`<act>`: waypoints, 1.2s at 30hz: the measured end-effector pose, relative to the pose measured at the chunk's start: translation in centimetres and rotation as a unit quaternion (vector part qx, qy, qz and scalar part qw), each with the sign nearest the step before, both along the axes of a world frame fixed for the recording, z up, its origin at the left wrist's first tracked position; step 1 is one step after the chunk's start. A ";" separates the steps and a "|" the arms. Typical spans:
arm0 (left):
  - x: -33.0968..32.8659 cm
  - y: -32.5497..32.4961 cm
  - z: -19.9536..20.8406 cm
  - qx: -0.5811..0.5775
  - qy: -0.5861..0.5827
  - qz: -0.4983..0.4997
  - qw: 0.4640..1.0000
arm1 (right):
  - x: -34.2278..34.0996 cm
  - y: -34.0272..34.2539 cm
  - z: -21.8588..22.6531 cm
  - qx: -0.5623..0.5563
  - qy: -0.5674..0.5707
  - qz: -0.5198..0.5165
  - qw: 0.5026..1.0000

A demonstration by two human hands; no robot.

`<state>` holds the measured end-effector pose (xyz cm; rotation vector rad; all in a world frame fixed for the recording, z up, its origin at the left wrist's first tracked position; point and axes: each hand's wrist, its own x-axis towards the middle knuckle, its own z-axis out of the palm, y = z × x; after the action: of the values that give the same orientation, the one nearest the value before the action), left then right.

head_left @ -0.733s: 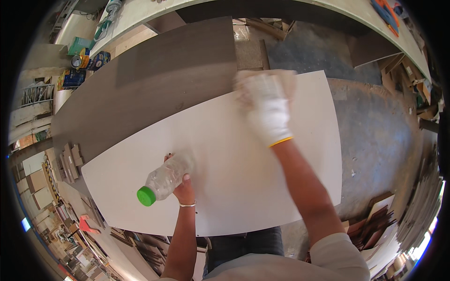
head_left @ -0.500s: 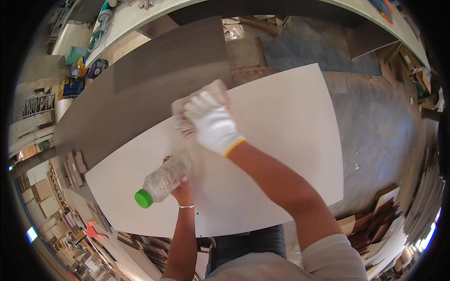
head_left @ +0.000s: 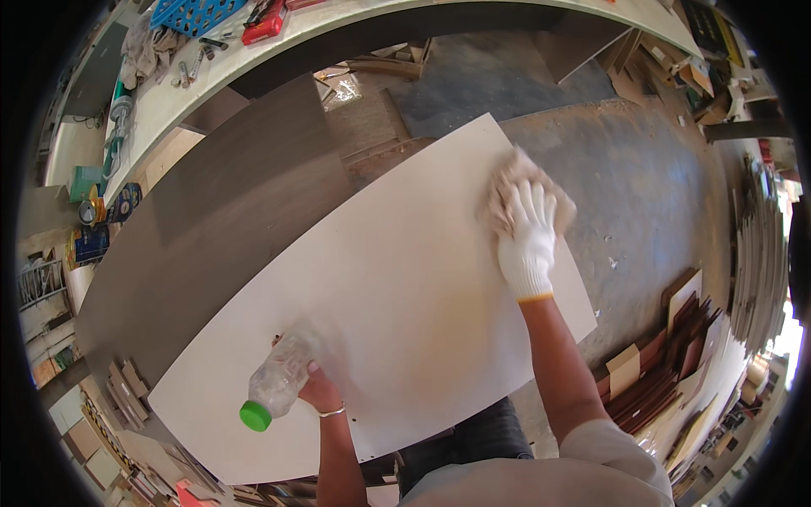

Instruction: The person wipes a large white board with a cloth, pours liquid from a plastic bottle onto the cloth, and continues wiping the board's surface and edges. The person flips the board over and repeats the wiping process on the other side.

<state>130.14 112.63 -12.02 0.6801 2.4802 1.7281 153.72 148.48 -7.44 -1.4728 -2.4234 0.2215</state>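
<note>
So the biggest thing here is the large white rectangular laminate board (head_left: 397, 313), lying flat and taking up most of the view. It partly overlaps a dark brown wood-grain panel (head_left: 211, 228) that sits under it on the left. Beyond both there's grey dusty concrete floor (head_left: 642, 186), and a long pale workbench (head_left: 355, 25) curves along the top with a blue plastic crate (head_left: 190, 13) and some tools on it. A stack of brown board offcuts (head_left: 667, 355) sits off to the right.

The right hand (head_left: 528, 241), in a white knit glove, is pressed flat with fingers spread on a crumpled beige rag (head_left: 519, 190) near the board's far right edge.

The bare left hand (head_left: 317, 389) has its fingers wrapped around a clear plastic bottle with a green cap (head_left: 274, 384), lying tilted over the board's near left part, cap pointing towards the person.
</note>
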 end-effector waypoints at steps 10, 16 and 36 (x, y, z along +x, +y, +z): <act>-0.6 -0.7 0.1 -0.020 -0.004 0.005 1.000 | -1.8 4.6 -1.5 -0.013 -0.060 -0.033 0.998; -0.3 0.4 0.8 -0.026 -0.013 0.008 1.000 | -2.9 5.4 -1.1 -0.007 0.002 0.020 1.000; 0.5 0.8 1.3 -0.046 -0.047 -0.029 0.997 | 5.2 -0.2 2.4 -0.013 0.049 -0.058 0.997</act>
<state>130.60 113.46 -10.72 0.6415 2.4350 1.5776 158.88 148.25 -5.05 -1.5686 -2.2579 0.2929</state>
